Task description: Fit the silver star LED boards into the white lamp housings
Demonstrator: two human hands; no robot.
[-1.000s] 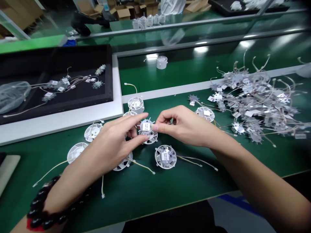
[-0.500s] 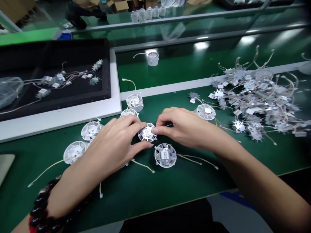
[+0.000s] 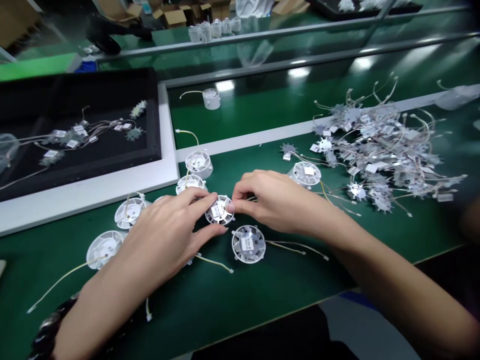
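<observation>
My left hand (image 3: 168, 227) grips a small round white fan housing (image 3: 229, 218) between thumb and fingers. On top of that housing lies a star-shaped circuit board (image 3: 216, 212) with a white label. My right hand (image 3: 258, 197) pinches the board's right edge with thumb and forefinger; the exact contact is partly hidden. Just in front sits another fan housing (image 3: 248, 244) with a labelled board inside and two cables running right. Beside and behind my left hand stand several white housings (image 3: 105, 249), some covered by the hand and forearm.
A tangled heap of star-shaped boards with wires (image 3: 386, 145) lies at the right. Near it stands a housing with a white square on top (image 3: 306, 173). A black tray with a white frame (image 3: 168, 145) holds more boards at the left. A lone housing (image 3: 211, 99) stands farther back.
The camera view has shifted slightly, so most things appear further left. Both hands stay at the same housing and board, with little visible change in their grip.
</observation>
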